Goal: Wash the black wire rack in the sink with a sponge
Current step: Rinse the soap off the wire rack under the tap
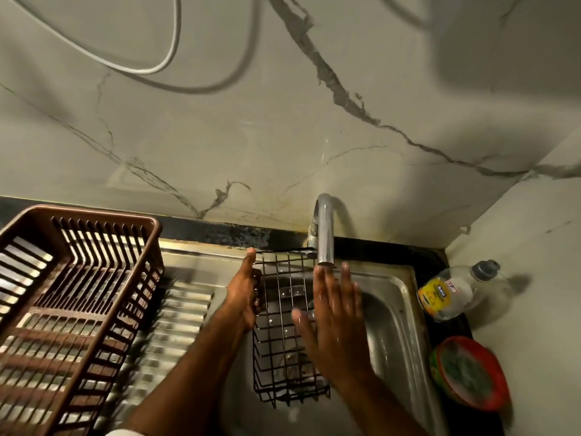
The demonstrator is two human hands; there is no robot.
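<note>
The black wire rack (279, 335) stands on end in the steel sink (396, 313), just below the tap. My left hand (246, 297) grips the rack's left edge, thumb up at its top corner. My right hand (333, 322) is flat and wet, fingers straight, pressed against the rack's right side with its fingertips under the tap spout (325, 234). A green sponge or scrubber (468, 372) lies in a red dish at the right of the sink; neither hand holds it.
A brown plastic dish basket (72, 303) sits on the ribbed steel drainboard (176, 328) to the left. A clear bottle with a yellow label (452, 294) lies on the counter at the right. A marble-patterned wall rises behind, with a white hose (163, 58) hanging.
</note>
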